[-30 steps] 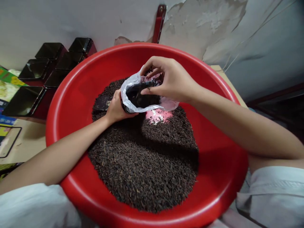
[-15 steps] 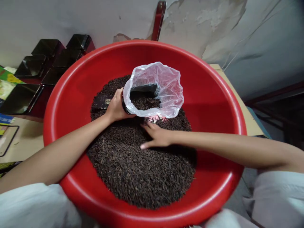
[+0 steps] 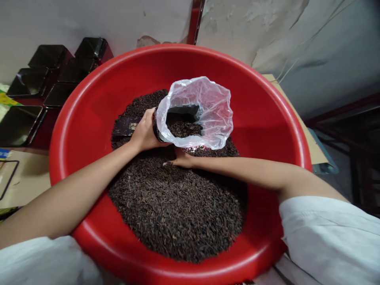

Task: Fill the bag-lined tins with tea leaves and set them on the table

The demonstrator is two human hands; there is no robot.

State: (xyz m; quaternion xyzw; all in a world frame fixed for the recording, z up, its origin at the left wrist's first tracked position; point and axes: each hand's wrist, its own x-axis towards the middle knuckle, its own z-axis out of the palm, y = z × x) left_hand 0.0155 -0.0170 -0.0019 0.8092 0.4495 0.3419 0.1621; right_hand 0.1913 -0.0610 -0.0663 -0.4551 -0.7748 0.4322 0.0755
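At our far left, six dark, shiny, square-mouthed tins with reddish sides [image 3: 21,124] stand close together on a pale, flat tabletop [image 3: 31,174]. Right of them sits a large, round, red plastic basin [image 3: 264,114], holding a broad heap of loose, dark brown, dry leaf-like pieces [image 3: 184,213]. In the heap's left part we see a dark, flat-faced box [image 3: 121,126] with a small pale mark, partly buried. Just beside it our left hand [image 3: 145,132] is wrapped around the left side of a dark, glossy container [image 3: 156,130], which we hold tilted over the heap. A crinkled, translucent white plastic bag [image 3: 215,111] lines it and flares out past its mouth to the right; more leaf-like pieces lie inside. Below that mouth, our right hand [image 3: 183,159] reaches into the heap, thumb apart from the fingers; the fingertips are hidden, so we cannot tell whether they close on anything. Behind the basin, a narrow, dark red, glossy strip [image 3: 195,19] rises against a grey, peeling wall [image 3: 252,23].
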